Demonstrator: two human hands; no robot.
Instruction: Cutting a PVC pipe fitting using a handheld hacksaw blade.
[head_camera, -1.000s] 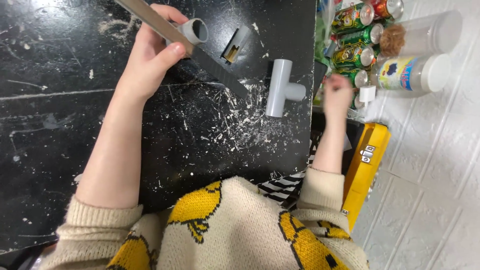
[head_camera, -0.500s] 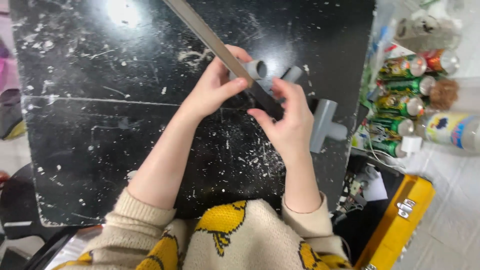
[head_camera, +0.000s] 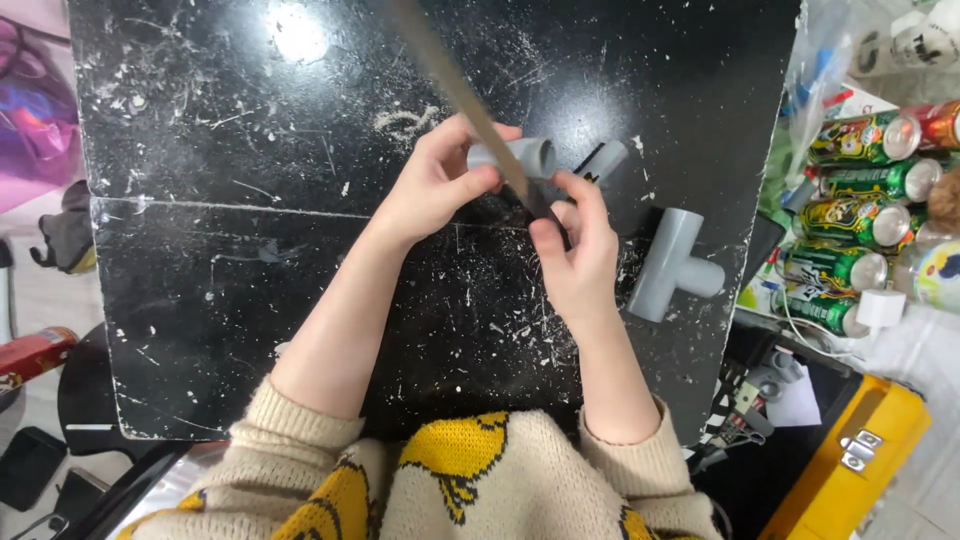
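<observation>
My left hand (head_camera: 430, 185) is wrapped around a short grey pipe piece (head_camera: 520, 155), thumb and fingers closed on it so that its open end faces right. A second ago my right hand was off to the side, past the table edge by the cans; now my right hand (head_camera: 580, 250) has come in over the black table (head_camera: 250, 280) and sits just right of the pipe piece, its fingertips pinched on the dark lower end of a long flat file (head_camera: 450, 85). The file runs up and away to the left from that pinch, crossing just over the pipe piece. I think its edge is touching the pipe's rim, but the blade is blurred there and I cannot be sure.

So both hands are now on the work at once: one steadying the pipe piece, the other gripping the tool at its handle end.

The grey tee fitting (head_camera: 672, 265) lies untouched on the table to the right of the pipe piece, well apart from my fingers. A smaller grey fitting (head_camera: 605, 160) lies just beside the pipe piece on its right. White shavings speckle the table below the pipe piece. Green drink cans (head_camera: 850, 185) lie further right, beyond the table edge.
</observation>
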